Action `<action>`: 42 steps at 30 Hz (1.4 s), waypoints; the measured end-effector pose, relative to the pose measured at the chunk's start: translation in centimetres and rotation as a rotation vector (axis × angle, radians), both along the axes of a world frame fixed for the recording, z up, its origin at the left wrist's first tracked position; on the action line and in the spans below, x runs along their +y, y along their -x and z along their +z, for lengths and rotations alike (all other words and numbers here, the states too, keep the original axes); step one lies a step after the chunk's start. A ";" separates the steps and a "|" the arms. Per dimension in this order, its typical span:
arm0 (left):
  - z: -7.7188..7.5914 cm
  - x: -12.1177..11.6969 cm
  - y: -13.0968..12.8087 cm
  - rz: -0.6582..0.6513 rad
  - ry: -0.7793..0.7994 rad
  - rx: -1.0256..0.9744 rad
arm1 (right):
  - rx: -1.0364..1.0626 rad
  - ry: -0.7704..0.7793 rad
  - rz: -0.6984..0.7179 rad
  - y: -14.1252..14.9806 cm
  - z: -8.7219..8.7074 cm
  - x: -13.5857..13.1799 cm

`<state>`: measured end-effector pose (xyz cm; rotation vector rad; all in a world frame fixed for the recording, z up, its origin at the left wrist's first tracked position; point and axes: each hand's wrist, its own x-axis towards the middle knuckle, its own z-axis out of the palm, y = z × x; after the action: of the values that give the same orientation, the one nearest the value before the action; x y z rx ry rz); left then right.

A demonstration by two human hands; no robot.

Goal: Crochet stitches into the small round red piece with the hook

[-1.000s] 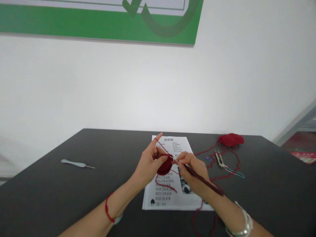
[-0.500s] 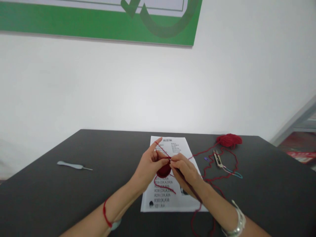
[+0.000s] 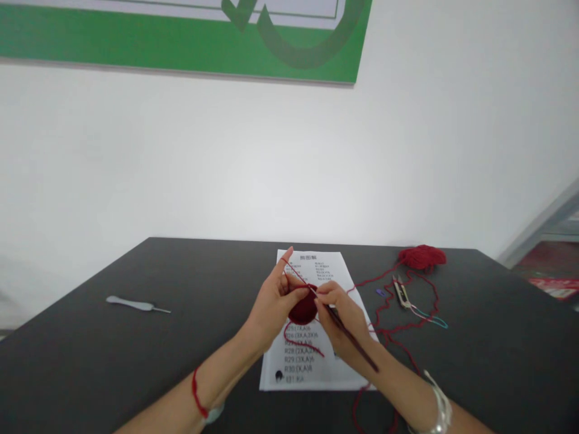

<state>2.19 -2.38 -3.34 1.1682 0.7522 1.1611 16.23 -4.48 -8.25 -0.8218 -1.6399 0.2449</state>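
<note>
Our right hand [image 3: 341, 322] pinches the crochet hook [image 3: 350, 336], slanting down-right from the red crochet piece [image 3: 303, 310]. Our left hand [image 3: 274, 301] grips that piece.

A printed pattern sheet [image 3: 316, 377] with numbered rows and a small photo lies on the dark tabletop [image 3: 203, 265]. Well left of it rests a grey-handled tool [image 3: 133, 304] with a thin metal tip. To the right lie thread snips [image 3: 401, 293] with a teal cord [image 3: 429, 318] and, just beside them, a small purple stitch marker [image 3: 381, 292]. A green-and-white sign [image 3: 181, 42] hangs on the white wall [image 3: 271, 163].
</note>
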 end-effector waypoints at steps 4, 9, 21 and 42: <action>0.3 0.1 0.2 0.044 -0.046 0.052 | 0.477 0.333 0.309 -0.4 1.1 0.2; 0.0 0.4 0.6 0.116 -0.150 0.176 | 0.382 0.318 0.257 -1.2 1.9 -0.2; 0.1 0.8 0.9 0.076 -0.190 0.249 | 0.620 0.617 0.412 -2.2 3.3 0.2; 0.0 -0.4 -0.1 -0.148 0.230 -0.181 | -0.240 -0.224 -0.031 -1.0 0.3 0.0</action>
<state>2.27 -2.79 -3.34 0.8989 0.6315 1.0127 17.26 -4.43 -7.97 -0.7256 -1.8381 -0.0622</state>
